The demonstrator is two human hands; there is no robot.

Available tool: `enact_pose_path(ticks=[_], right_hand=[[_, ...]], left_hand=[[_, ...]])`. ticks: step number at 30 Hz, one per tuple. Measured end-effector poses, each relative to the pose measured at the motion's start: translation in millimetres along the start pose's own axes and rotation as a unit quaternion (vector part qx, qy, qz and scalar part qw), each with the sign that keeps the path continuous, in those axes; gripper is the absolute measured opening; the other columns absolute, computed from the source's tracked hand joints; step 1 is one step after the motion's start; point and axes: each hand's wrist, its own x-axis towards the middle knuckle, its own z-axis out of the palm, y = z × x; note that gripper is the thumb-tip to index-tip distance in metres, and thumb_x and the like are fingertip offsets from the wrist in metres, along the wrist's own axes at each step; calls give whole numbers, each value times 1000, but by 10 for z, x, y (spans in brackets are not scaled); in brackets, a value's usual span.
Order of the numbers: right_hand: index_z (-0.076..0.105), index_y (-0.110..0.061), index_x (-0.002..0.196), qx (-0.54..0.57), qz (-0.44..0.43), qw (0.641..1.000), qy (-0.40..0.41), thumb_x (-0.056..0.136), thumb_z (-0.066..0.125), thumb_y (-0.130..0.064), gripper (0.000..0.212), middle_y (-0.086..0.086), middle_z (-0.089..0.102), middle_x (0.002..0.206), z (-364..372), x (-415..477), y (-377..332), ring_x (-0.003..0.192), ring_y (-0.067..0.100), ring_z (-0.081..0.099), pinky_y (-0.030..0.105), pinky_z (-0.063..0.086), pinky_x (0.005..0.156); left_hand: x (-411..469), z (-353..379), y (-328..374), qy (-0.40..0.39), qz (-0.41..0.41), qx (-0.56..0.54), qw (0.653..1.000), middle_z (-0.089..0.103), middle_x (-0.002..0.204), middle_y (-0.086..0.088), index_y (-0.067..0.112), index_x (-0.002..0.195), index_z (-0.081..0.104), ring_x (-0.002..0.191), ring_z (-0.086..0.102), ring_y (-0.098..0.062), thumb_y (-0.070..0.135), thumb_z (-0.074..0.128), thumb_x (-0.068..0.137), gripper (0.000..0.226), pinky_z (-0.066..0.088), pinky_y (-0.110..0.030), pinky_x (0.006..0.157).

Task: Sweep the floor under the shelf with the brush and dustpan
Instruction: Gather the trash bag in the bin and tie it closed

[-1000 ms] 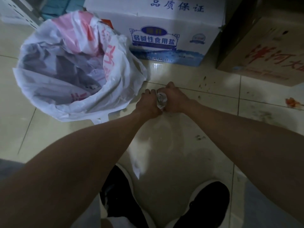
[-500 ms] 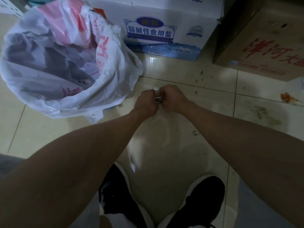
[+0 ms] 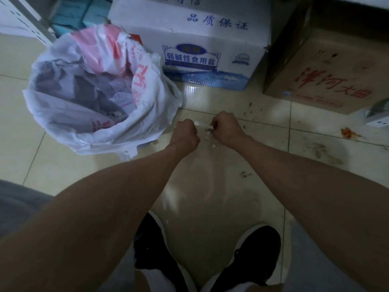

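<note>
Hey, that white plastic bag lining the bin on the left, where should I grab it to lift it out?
Grip the bag at its loose handle flap hanging over the near rim, coming from the person's side. The mouth is spread wide and folded outward, so the draped edge gives free plastic to pinch.

The picture is dim and a bit grey, like a room with little light. A bright shiny patch sits on the floor tiles point(image 3: 195, 91) just below the white box point(image 3: 189, 39), where light bounces back. The black shoes point(image 3: 160, 249) and the top right corner are very dark. The arms look huge and stretched near the bottom edges, and straight lines bend there. Small things between the hands look fuzzy.
</note>
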Motion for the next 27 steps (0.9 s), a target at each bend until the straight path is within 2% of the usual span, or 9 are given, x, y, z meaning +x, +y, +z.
enact_pose_path(ticks=[6,10,13,17,20,22,24,27], right_hand=[[69,-3,86,-3,-22,999,30,78,69,-15,14,16,68,93,-263,-127,-184,81,26,65,28,51,71],[69,-2,84,-16,-41,998,42,80,70,-14,13,16,68,86,-510,-294,-376,75,23,62,24,42,66],[69,-3,79,-35,-55,997,50,81,69,-10,7,14,68,84,-754,-412,-550,77,23,63,25,43,67],[64,-9,70,-67,-75,992,73,79,70,-8,11,13,63,81,-1078,-513,-813,74,20,55,27,46,69],[67,-6,73,-100,-85,988,85,77,70,-7,4,13,65,79,-1272,-569,-995,72,22,60,29,54,72],[69,-4,80,-95,-88,987,92,76,70,-7,5,12,67,79,-1354,-607,-1113,73,23,64,32,56,73],[69,-5,88,-85,-92,986,108,75,70,-7,13,11,67,84,-1425,-651,-1238,75,23,64,32,56,71],[68,-4,88,-92,-108,983,114,74,70,-6,14,10,62,83,-1516,-723,-1452,73,20,58,27,47,64]], left_hand=[[-87,-264,224,33,47,24,998,69,99,-15,1,96,71,95,64,-29,5,60,81,19,52,-34,84],[-206,-497,394,37,59,30,997,69,99,-13,4,97,70,92,65,-27,4,60,83,18,55,-34,81],[-309,-724,524,39,89,40,994,68,102,-13,5,98,68,96,63,-27,4,58,83,18,52,-32,81],[-442,-1043,682,65,105,39,992,66,107,-14,5,101,66,100,61,-28,4,58,84,19,47,-29,80],[-528,-1275,803,78,116,26,990,66,106,-16,5,99,66,98,61,-30,3,55,84,19,44,-28,77],[-589,-1426,838,89,118,19,989,66,105,-15,5,98,66,98,62,-30,3,55,83,19,48,-30,81],[-657,-1592,873,102,121,21,987,67,104,-16,6,98,66,98,62,-31,5,56,83,18,50,-33,85],[-731,-1870,899,125,125,18,984,69,104,-18,2,99,67,98,64,-32,7,61,85,16,48,-31,83]])
